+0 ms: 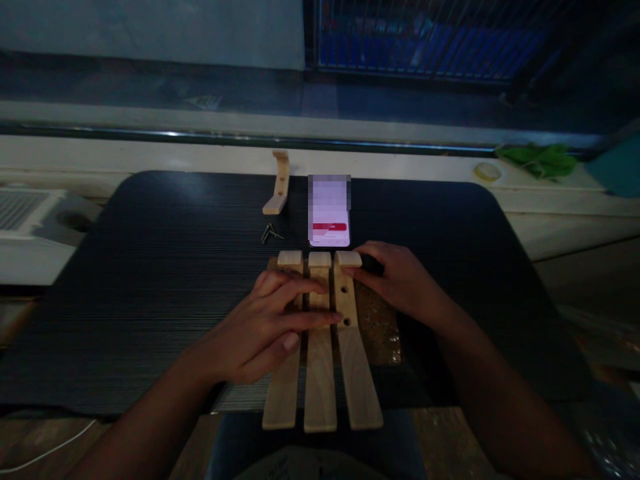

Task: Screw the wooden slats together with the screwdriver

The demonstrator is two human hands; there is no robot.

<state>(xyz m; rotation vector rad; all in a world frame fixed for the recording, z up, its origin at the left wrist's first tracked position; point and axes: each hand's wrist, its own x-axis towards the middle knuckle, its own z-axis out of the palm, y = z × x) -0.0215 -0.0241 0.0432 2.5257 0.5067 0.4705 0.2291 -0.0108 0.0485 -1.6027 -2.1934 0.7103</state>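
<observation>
Three pale wooden slats lie side by side on a dark ribbed table mat, their far ends turned up. My left hand lies flat across the slats with fingers stretched out, pressing them down. My right hand rests at the right slat's far end, fingers curled around a dark object that I cannot make out. A brownish sheet lies under the slats on the right.
A lit phone lies just beyond the slats. A fourth curved wooden piece and a few dark screws sit to its left. A white appliance stands at the left edge; green leaves lie on the far ledge.
</observation>
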